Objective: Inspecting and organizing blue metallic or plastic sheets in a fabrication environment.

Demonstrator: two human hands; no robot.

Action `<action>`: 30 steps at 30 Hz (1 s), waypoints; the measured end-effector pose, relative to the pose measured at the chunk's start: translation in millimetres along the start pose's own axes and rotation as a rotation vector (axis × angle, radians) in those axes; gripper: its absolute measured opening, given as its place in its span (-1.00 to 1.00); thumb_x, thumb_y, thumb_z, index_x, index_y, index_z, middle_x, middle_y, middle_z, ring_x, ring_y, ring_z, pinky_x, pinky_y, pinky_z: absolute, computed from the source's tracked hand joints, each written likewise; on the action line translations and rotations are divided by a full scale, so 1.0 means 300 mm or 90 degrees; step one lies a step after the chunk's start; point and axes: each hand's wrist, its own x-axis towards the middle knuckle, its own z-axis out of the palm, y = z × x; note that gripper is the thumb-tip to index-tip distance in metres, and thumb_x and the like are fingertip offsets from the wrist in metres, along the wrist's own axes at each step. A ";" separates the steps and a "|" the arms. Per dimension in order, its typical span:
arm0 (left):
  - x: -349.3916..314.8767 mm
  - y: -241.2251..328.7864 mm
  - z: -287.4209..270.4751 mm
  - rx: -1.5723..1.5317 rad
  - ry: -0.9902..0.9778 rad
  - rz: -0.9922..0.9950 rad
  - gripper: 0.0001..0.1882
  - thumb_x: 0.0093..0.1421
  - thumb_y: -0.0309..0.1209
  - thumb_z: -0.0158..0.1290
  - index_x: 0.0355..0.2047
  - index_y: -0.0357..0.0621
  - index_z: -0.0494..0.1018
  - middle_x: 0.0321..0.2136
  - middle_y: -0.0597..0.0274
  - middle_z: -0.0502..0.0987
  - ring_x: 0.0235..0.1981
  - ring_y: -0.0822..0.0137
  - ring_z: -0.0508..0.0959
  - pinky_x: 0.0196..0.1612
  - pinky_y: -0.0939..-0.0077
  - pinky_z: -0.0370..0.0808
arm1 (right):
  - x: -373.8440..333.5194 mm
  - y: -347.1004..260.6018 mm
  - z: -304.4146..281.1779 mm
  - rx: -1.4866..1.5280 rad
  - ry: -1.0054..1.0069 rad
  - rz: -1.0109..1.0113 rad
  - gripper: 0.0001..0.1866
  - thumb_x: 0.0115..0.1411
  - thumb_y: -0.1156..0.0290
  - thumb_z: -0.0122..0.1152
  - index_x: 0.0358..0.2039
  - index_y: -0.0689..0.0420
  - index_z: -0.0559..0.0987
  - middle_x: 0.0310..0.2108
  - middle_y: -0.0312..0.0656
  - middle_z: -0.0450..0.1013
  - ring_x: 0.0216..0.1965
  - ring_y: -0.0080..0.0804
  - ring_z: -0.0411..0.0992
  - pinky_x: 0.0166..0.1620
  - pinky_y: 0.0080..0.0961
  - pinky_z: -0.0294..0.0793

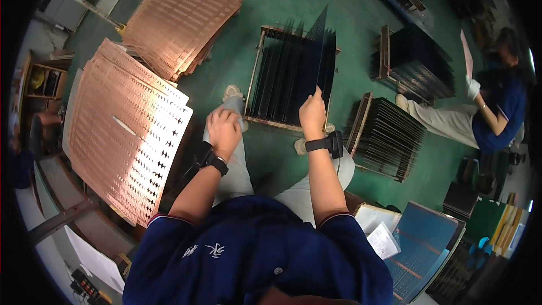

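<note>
The right hand has its grip clamped on a dark panel — near corner pinched, the panel standing in the rack. The left hand — grip loosely apart — rests on the left leg.

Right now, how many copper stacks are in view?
2: the near stack, left of the left hand, and the far stack, at upper left. Others may be hidden.
</note>
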 end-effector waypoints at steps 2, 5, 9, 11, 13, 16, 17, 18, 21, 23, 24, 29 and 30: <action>0.001 0.001 -0.002 -0.008 -0.016 -0.011 -0.86 -0.02 -0.49 0.00 -0.43 0.01 0.51 -0.26 0.35 0.50 0.03 0.17 0.35 0.13 0.14 0.18 | 0.013 0.018 -0.007 0.025 -0.038 0.025 -0.62 0.22 0.47 -0.08 0.06 0.22 0.31 -0.41 0.17 0.49 -0.34 0.12 0.47 -0.27 -0.10 0.46; 0.010 -0.007 0.006 0.005 -0.033 -0.016 -0.86 -0.02 -0.49 0.00 -0.44 0.01 0.51 -0.26 0.37 0.50 0.03 0.17 0.35 0.12 0.12 0.18 | 0.044 -0.013 -0.078 0.070 -0.088 0.026 -0.63 0.21 0.49 -0.07 0.04 0.29 0.32 -0.38 0.21 0.48 -0.32 0.16 0.46 -0.25 -0.07 0.44; 0.003 -0.003 -0.004 -0.004 -0.015 -0.002 -0.85 -0.04 -0.49 0.00 -0.44 0.02 0.52 -0.30 0.36 0.49 0.01 0.16 0.35 0.12 0.07 0.17 | 0.105 -0.015 -0.102 0.063 -0.067 -0.018 -0.63 0.20 0.52 -0.07 0.03 0.31 0.33 -0.38 0.21 0.48 -0.31 0.18 0.45 -0.24 -0.07 0.44; 0.009 0.005 -0.001 -0.005 -0.008 0.001 -0.83 -0.05 -0.49 0.01 -0.43 0.02 0.54 -0.33 0.34 0.49 0.00 0.16 0.35 0.12 0.03 0.17 | 0.086 0.038 -0.006 0.040 -0.081 0.026 -0.62 0.20 0.52 -0.07 0.04 0.31 0.32 -0.36 0.22 0.47 -0.30 0.19 0.45 -0.23 -0.09 0.44; 0.010 0.012 0.001 -0.009 -0.024 -0.005 -0.83 -0.04 -0.49 0.01 -0.43 0.04 0.54 -0.33 0.35 0.50 0.00 0.17 0.36 0.13 0.02 0.16 | 0.038 0.116 0.113 0.072 -0.178 0.091 -0.57 0.20 0.50 -0.05 0.10 0.26 0.27 -0.08 0.24 0.37 -0.05 0.10 0.37 -0.05 -0.01 0.34; 0.005 0.007 0.012 -0.007 -0.027 -0.006 -0.83 -0.04 -0.49 0.00 -0.44 0.05 0.54 -0.32 0.36 0.50 0.01 0.17 0.36 0.13 0.00 0.16 | -0.050 0.166 0.228 -0.188 -0.238 0.062 -0.27 0.15 0.56 0.00 0.30 -0.01 -0.01 0.34 -0.05 -0.22 0.35 -0.09 -0.24 0.20 0.27 -0.19; 0.002 -0.001 0.009 -0.003 -0.027 -0.012 -0.83 -0.04 -0.49 0.00 -0.44 0.05 0.54 -0.32 0.36 0.50 0.01 0.17 0.36 0.13 0.00 0.16 | -0.044 0.162 0.238 -0.253 -0.234 0.052 -0.20 0.13 0.55 0.03 0.33 -0.06 -0.10 0.34 -0.06 -0.24 0.35 -0.06 -0.25 0.23 0.21 -0.19; 0.002 -0.005 0.005 -0.012 -0.029 -0.017 -0.83 -0.04 -0.49 0.00 -0.44 0.05 0.54 -0.32 0.36 0.50 0.01 0.17 0.36 0.13 -0.01 0.15 | -0.038 0.162 0.240 -0.264 -0.190 0.020 -0.25 0.16 0.51 0.03 0.32 -0.04 -0.05 0.34 -0.04 -0.21 0.34 -0.05 -0.22 0.23 0.20 -0.21; 0.007 -0.008 0.003 -0.016 -0.038 -0.022 -0.83 -0.03 -0.50 0.00 -0.44 0.05 0.53 -0.31 0.36 0.50 0.01 0.17 0.36 0.13 -0.02 0.14 | -0.019 0.144 0.245 -0.133 -0.077 -0.087 -0.40 0.20 0.41 0.00 0.26 0.01 0.12 0.32 -0.06 -0.11 0.33 -0.07 -0.17 0.25 0.14 -0.22; 0.011 -0.003 0.004 -0.012 -0.044 -0.019 -0.83 -0.03 -0.50 0.00 -0.44 0.05 0.53 -0.31 0.37 0.50 0.01 0.17 0.36 0.14 -0.03 0.14 | -0.027 0.133 0.275 -0.133 -0.075 -0.137 -0.48 0.22 0.31 -0.01 0.20 0.05 0.23 0.30 -0.09 -0.05 0.33 -0.10 -0.14 0.26 0.09 -0.20; 0.011 0.001 0.004 -0.011 -0.049 -0.018 -0.84 -0.03 -0.50 0.00 -0.44 0.05 0.53 -0.31 0.37 0.50 0.01 0.17 0.36 0.14 -0.03 0.14 | -0.036 0.140 0.296 -0.135 -0.091 -0.146 -0.51 0.22 0.30 -0.01 0.17 0.07 0.27 0.31 -0.10 -0.05 0.32 -0.10 -0.13 0.26 0.10 -0.21; 0.015 0.004 -0.004 -0.016 -0.058 -0.021 -0.84 -0.04 -0.50 0.01 -0.44 0.05 0.53 -0.31 0.37 0.50 0.02 0.17 0.36 0.14 -0.03 0.13 | -0.074 0.181 0.364 -0.219 -0.066 -0.124 -0.63 0.16 0.29 0.05 -0.03 0.14 0.48 0.32 -0.14 -0.08 0.33 -0.15 -0.13 0.26 0.10 -0.20; 0.015 0.004 -0.006 -0.007 -0.051 -0.018 -0.85 -0.03 -0.50 0.01 -0.46 0.04 0.52 -0.31 0.38 0.50 0.01 0.17 0.37 0.12 -0.01 0.15 | -0.067 0.169 0.367 -0.218 -0.065 -0.125 -0.63 0.16 0.29 0.05 -0.03 0.14 0.48 0.32 -0.14 -0.08 0.33 -0.15 -0.13 0.26 0.10 -0.20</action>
